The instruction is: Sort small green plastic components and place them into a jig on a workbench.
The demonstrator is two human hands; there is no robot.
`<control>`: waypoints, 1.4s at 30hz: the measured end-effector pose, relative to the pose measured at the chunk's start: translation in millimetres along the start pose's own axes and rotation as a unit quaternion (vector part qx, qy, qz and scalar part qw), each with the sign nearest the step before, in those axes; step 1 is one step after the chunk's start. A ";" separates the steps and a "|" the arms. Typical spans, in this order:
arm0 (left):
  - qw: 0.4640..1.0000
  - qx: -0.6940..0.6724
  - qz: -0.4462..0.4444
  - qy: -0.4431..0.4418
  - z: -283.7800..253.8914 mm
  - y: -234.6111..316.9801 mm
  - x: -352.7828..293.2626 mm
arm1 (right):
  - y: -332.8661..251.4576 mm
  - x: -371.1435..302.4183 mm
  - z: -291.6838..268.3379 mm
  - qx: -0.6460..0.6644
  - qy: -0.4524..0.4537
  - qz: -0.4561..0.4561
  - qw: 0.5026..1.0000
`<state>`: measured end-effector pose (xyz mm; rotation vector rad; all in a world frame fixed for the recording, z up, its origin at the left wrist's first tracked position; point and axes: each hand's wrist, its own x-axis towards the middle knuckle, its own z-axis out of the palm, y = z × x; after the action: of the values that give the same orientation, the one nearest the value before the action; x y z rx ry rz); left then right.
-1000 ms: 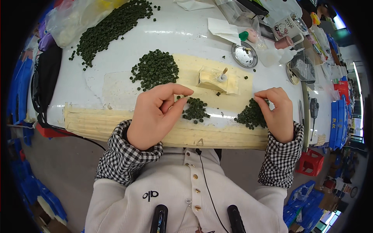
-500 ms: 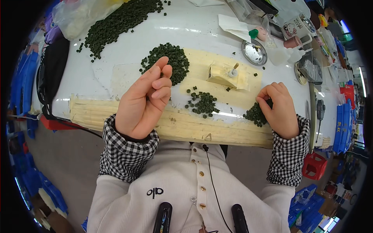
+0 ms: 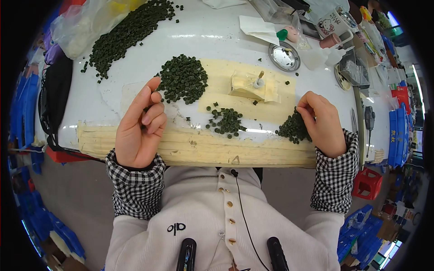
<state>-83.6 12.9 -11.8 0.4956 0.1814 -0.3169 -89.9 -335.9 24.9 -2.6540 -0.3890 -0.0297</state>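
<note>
Item one, upper left of the frame: we noted a long heap of dark green pellets [image 3: 126, 34] beside a clear plastic bag [image 3: 83, 22] on the white table [image 3: 226, 43]

Item two, left of centre: our left hand [image 3: 138, 131] had lifted off the table since a second ago, when it lay flat by the middle pellets; now it stood on edge, fingers curled together and thumb up. Whether it pinched a pellet between them we could not tell

Item three, just right of that hand: a dense round pile of pellets [image 3: 183, 83], and below it a small scattered cluster [image 3: 226, 121] on the yellowish sheet [image 3: 271, 106]; the cluster looked unchanged, left bare once the hand rose

Item four, upper centre: a folded yellow packet with a small stopper [image 3: 252, 85], then a round metal lid [image 3: 284, 56]

Item five, right of centre: our right hand [image 3: 323, 124] had stayed put, fingertips pressed down into another small pellet pile [image 3: 291, 128]. We judged the sorting to be mid-course, pellets moving pile to pile
</note>
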 end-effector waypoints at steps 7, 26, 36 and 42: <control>1.000 0.000 -0.005 -0.007 0.5 -1.2 -1.4 | 3.1 22.9 -2.4 -0.007 0.059 0.011 0.998; 0.997 0.041 -0.052 -0.044 26.9 -24.7 25.4 | -9.1 26.1 -8.6 0.496 0.037 0.057 0.865; 0.997 0.048 -0.054 -0.034 26.1 -24.6 27.2 | -9.0 22.6 -6.4 0.501 0.010 0.037 0.865; 0.997 0.048 -0.060 -0.030 27.5 -25.6 29.7 | -7.5 21.9 -5.8 0.496 0.004 0.036 0.868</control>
<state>-61.9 -29.5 -6.6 0.5705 0.1387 -0.4590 -70.8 -326.2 35.2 -1.6368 -0.2074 0.1457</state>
